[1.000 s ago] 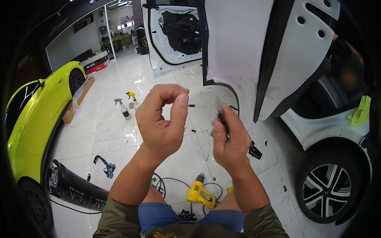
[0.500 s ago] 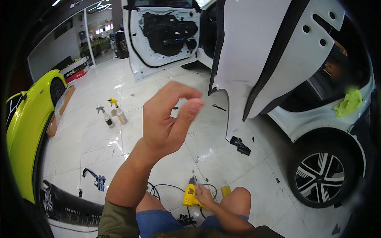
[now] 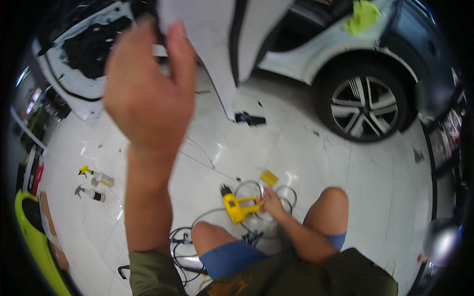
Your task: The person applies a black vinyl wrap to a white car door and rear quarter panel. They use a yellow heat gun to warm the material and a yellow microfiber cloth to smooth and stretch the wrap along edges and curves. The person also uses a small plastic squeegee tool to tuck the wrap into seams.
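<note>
My left hand [image 3: 150, 93] is raised in the upper left, blurred, with its thumb apart from the fingers. It is in front of the edge of a white car body panel [image 3: 210, 29]; whether it touches the panel I cannot tell. Nothing shows in its grip. Low down, between my knees, my right hand [image 3: 271, 203] is closed around the handle of a yellow heat gun [image 3: 236, 207], whose dark nozzle points up and left. A yellow block [image 3: 269, 178] lies on the floor just beyond that hand. A black cable [image 3: 210, 214] runs near the heat gun.
Two spray bottles [image 3: 101, 177] are on the tiled floor at the left. A dark strip [image 3: 250, 119] lies below the panel's tip. The car's rear wheel [image 3: 364, 108] is at the right, with a lime cloth [image 3: 363, 17] above it. A detached-looking door lining area [image 3: 89, 49] shows upper left.
The view has tipped down and turned right. My left hand has moved up and left, its fingers straighter. My right hand keeps the heat gun low, now tilted differently.
</note>
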A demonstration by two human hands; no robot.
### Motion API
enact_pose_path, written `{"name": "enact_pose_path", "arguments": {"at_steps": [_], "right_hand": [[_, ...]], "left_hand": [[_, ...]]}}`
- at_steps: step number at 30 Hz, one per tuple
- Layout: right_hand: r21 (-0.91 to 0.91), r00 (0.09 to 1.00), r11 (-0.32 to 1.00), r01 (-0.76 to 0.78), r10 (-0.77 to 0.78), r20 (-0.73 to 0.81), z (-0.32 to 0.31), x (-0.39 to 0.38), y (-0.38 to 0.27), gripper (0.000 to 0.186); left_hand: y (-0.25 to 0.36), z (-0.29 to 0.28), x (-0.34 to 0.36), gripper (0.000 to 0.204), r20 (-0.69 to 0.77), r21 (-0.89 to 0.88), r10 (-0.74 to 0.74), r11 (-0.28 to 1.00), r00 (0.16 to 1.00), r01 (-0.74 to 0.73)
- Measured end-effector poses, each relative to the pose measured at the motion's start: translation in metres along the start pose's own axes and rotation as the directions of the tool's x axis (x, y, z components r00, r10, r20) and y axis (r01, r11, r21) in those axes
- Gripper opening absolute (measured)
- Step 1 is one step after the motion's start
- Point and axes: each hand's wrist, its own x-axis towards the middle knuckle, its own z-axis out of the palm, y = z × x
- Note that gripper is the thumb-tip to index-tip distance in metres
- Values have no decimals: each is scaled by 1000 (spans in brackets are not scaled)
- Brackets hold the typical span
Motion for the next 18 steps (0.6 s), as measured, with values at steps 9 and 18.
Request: {"name": "enact_pose_path", "arguments": {"at_steps": [9,18], "right_hand": [[178,982,969,-172,183,-48,-45,26,1,32],[273,915,929,-250,134,382,21,69,22,13]], "left_hand": [[12,3,-14,49,112,324,-268,920,957,220],[18,0,-75,33,379,-36,-488,841,786,539]]}}
